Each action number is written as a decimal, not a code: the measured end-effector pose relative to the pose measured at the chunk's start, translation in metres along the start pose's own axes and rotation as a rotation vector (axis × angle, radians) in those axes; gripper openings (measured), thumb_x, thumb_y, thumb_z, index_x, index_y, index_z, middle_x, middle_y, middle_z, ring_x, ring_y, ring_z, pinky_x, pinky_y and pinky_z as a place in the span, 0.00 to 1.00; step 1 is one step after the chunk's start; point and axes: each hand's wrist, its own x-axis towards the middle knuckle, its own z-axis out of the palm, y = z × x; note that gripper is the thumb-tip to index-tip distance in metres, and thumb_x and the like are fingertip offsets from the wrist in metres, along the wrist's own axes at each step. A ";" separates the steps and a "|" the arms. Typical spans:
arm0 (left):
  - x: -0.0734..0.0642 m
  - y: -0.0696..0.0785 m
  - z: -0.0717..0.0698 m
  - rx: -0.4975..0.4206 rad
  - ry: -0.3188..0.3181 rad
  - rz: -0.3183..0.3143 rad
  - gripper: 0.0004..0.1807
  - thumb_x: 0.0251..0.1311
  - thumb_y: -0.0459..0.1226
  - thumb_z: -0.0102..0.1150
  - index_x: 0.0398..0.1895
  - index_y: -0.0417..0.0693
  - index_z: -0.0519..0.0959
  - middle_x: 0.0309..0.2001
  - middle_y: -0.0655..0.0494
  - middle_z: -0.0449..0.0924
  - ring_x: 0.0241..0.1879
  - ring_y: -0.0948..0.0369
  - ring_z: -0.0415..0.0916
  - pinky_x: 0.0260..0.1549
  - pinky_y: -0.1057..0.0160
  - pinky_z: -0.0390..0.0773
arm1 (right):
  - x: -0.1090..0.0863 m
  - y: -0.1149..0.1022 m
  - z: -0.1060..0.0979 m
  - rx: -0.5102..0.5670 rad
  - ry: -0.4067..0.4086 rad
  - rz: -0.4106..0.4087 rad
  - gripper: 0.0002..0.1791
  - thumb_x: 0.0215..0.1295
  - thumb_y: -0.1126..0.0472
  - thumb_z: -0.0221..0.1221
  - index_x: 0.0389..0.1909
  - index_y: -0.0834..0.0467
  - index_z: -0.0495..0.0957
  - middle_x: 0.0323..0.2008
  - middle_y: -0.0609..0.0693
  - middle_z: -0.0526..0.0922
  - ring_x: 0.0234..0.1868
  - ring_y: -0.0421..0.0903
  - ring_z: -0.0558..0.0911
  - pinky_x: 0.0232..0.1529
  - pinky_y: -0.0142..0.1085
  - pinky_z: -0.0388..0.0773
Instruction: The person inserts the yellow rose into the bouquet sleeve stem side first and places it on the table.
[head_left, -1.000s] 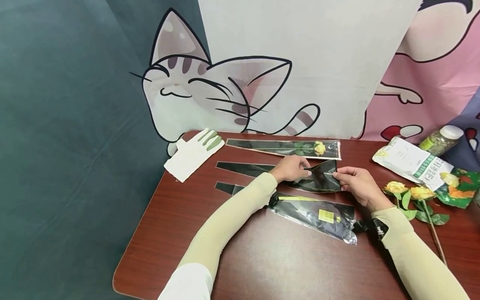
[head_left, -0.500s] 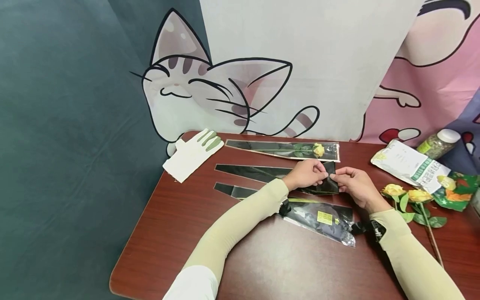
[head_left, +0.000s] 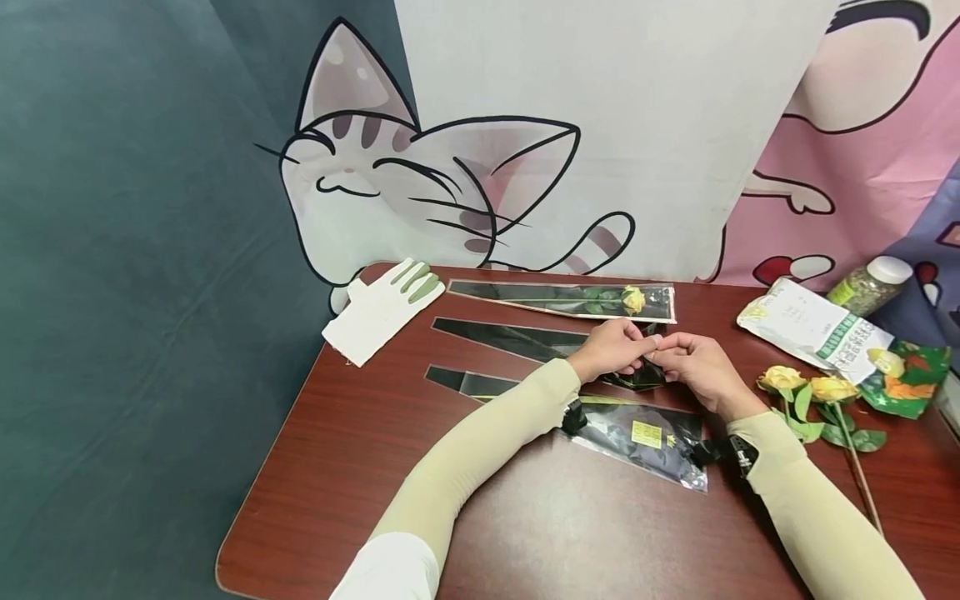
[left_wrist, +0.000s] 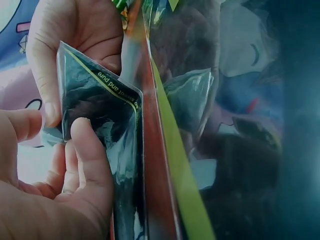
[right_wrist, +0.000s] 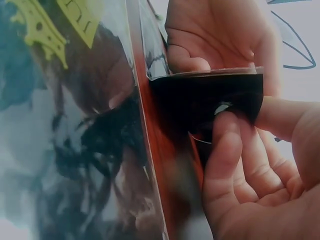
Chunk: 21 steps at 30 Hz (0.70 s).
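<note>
Left hand (head_left: pixel 611 347) and right hand (head_left: pixel 701 367) both on the black sleeve (head_left: pixel 495 337), mid-desk (head_left: pixel 525 525), second row back. Fingers of both hands gripping its wide end, film pinched between thumb and fingers, tips close together. Hands block most of that end from the head view; left wrist view shows yellow lettering near its edge.

In the way: front packet (head_left: pixel 611 437) with yellow label (head_left: pixel 647 434) lies between person and sleeve, left forearm (head_left: pixel 480 450) crossing over it. Both wrist cameras sit above it too.

Behind: clear-fronted sleeve (head_left: pixel 525 294) with one yellow rose (head_left: pixel 633 300) inside, just past the hands. Back left: white glove (head_left: pixel 378 312), well apart from the work.

Right side is crowded: two loose yellow roses (head_left: pixel 834 388) beside right forearm (head_left: pixel 817 500), then white pouch (head_left: pixel 802 321), green pouch (head_left: pixel 911 387), white-capped jar (head_left: pixel 866 287). Cartoon-cat backdrop (head_left: pixel 487 167) behind desk.
</note>
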 end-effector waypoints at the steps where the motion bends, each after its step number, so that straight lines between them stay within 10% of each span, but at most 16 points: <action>1: 0.000 -0.001 0.000 0.002 0.003 -0.007 0.14 0.72 0.49 0.67 0.35 0.51 0.78 0.25 0.55 0.83 0.23 0.64 0.82 0.28 0.62 0.89 | 0.001 0.000 0.001 -0.016 -0.002 -0.005 0.06 0.69 0.67 0.69 0.37 0.51 0.86 0.30 0.35 0.88 0.24 0.33 0.78 0.27 0.28 0.80; 21: 0.008 -0.011 0.002 -0.146 0.018 -0.034 0.11 0.74 0.46 0.65 0.37 0.50 0.80 0.30 0.55 0.83 0.32 0.60 0.85 0.28 0.67 0.86 | 0.001 0.005 -0.008 -0.048 0.041 0.037 0.01 0.73 0.59 0.67 0.41 0.51 0.84 0.30 0.34 0.90 0.28 0.32 0.83 0.32 0.29 0.86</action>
